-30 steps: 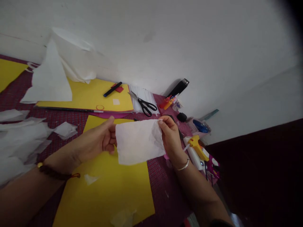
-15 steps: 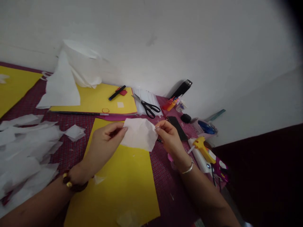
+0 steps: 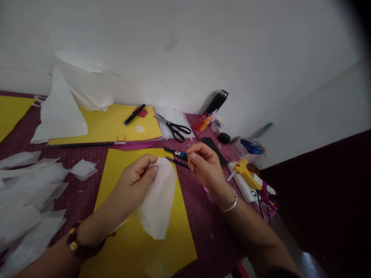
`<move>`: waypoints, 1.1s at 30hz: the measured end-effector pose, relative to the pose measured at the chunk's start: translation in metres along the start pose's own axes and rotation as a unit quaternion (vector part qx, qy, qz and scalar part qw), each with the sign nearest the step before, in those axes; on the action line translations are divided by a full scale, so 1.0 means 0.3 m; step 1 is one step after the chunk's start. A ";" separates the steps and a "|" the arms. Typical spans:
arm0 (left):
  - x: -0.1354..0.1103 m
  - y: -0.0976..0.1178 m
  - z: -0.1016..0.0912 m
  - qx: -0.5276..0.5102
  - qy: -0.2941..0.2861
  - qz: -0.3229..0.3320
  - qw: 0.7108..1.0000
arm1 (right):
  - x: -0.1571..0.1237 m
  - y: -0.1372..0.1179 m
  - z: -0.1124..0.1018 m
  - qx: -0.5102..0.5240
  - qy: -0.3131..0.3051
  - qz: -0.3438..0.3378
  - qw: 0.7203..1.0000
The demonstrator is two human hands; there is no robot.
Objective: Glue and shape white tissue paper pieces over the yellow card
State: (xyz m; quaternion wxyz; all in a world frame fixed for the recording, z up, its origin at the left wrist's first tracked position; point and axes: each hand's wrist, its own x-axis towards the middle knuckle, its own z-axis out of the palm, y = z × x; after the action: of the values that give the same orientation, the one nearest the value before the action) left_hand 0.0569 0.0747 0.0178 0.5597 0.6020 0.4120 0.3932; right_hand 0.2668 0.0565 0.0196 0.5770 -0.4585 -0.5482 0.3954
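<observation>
Over the yellow sheet (image 3: 179, 241), a one-sided pinch

The left hand (image 3: 131, 183) clamps the white paper (image 3: 159, 200) near its top, letting it hang there; the right hand (image 3: 208, 166) is apart from it, fingertips close together, whether on anything I cannot tell; a light, flat pinch should spare it creases.

Legible lettering, one entry: dark capitals, seemingly ending in "ACE" but too blurred to confirm, on the front of a pale pink box (image 3: 238, 149) at three o'clock from centre, with small marks on a purple item (image 3: 263, 194) at four o'clock, unreadable.
</observation>
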 end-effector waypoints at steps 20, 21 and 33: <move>0.001 -0.022 0.013 0.072 -0.048 0.033 0.996 | -0.023 0.011 0.064 -0.132 -0.100 -0.084 0.982; 0.000 -0.024 0.013 0.073 -0.046 0.032 0.996 | -0.024 0.011 0.064 -0.139 -0.098 -0.101 0.980; 0.037 -0.043 -0.024 0.174 -0.011 0.011 0.985 | -0.039 0.008 0.054 -0.286 -0.091 -0.275 0.913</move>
State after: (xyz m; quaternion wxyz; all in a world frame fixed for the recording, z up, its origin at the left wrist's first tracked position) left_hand 0.0533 0.0880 0.0055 0.4468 0.6989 0.4613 0.3148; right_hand 0.2498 0.0473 0.0137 0.4545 -0.3970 -0.7926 0.0872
